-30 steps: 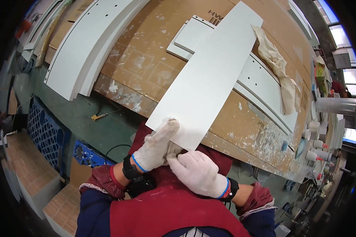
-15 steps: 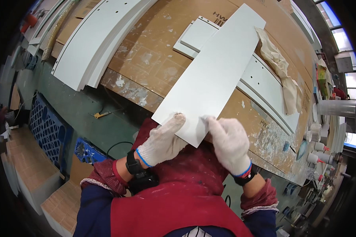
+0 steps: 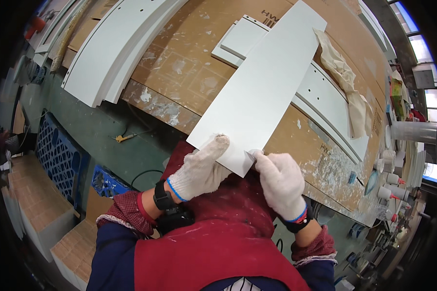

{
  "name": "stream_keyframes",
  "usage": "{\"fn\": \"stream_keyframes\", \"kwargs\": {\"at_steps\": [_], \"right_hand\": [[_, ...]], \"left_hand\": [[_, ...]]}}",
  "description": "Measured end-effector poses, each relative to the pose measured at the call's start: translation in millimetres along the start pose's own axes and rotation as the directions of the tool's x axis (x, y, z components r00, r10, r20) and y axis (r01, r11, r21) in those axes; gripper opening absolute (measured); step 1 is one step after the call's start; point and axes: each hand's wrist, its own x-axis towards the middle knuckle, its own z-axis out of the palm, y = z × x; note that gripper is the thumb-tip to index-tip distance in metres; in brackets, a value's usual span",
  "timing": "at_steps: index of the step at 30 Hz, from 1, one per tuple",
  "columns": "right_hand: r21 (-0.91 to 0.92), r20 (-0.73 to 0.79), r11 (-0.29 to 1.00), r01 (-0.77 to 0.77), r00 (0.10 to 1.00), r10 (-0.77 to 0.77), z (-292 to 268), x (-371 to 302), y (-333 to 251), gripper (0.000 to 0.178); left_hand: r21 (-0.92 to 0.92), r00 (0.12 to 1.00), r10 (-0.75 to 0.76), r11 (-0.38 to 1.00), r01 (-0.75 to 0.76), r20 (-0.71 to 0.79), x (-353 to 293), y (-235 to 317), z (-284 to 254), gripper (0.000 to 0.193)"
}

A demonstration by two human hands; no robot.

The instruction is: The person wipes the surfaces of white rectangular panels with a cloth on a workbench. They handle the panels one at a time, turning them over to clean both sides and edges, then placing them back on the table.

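Your two gloved hands are at the near end of the white panel.
The panel lies ahead of your hands, its long axis running away and slanting right over the cardboard-covered bench, its near end overhanging toward your apron. Your left hand clamps the end, thumb on top; your right hand is curled closed, fingertips at the right edge. You can't tell what they pinch, if anything; both hands are about equally near.
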Motion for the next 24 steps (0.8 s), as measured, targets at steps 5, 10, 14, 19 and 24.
{"fn": "stream_keyframes", "kwargs": {"at_steps": [5, 10, 14, 19, 24], "right_hand": [[-0.075, 0.114, 0.987, 0.139, 0.985, -0.13, 6, -19, -22, 0.029], [0.103, 0.127, 0.96, 0.262, 0.953, -0.274, 4, -19, -16, 0.015], [0.089, 0.002, 0.996, -0.001, 1.0, 0.001, -12, -5, 4, 0.02], [0.076, 0.296, 0.976, 0.204, 0.93, -0.217, -2, -14, -22, 0.027], [0.294, 0.213, 0.951, 0.096, 0.963, -0.163, -11, -12, -6, 0.024]], "left_hand": [[-0.115, 0.996, 0.041, 0.993, -0.032, 0.078, 1, 0, -8, 0.037], [0.203, 0.991, 0.128, 0.97, -0.132, 0.033, 10, -8, -7, 0.038], [-0.01, 0.999, 0.029, 1.0, -0.029, 0.04, 0, -2, -2, 0.039], [0.108, 0.987, 0.119, 0.988, -0.107, -0.112, 12, -14, -14, 0.027], [0.526, 0.951, 0.309, 0.807, -0.269, 0.013, 7, -21, -28, 0.033]]}}
